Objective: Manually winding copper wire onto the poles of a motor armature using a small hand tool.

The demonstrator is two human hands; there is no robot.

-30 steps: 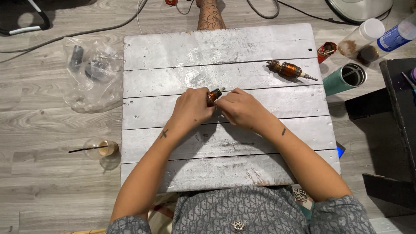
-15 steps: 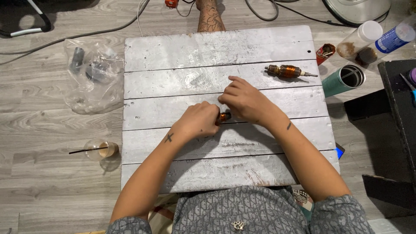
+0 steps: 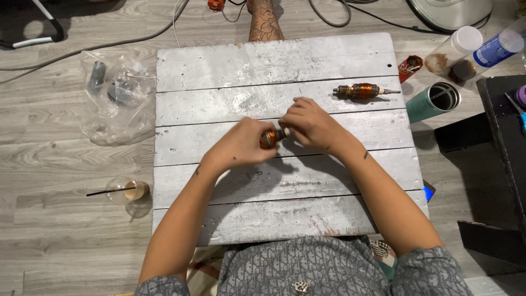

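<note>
I see both my left hand (image 3: 241, 147) and right hand (image 3: 309, 123) gripping the copper-wound rotor (image 3: 269, 138) mid-frame; a slip could drop it onto the board (image 3: 219, 66).

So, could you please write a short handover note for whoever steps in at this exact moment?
Left hand grips a copper-wound motor armature over the middle of the white plank board. Right hand pinches its shaft end. A second armature lies untouched near the board's right edge. Plastic bag of parts sits on the floor to the left. What is done or left cannot be told.
</note>
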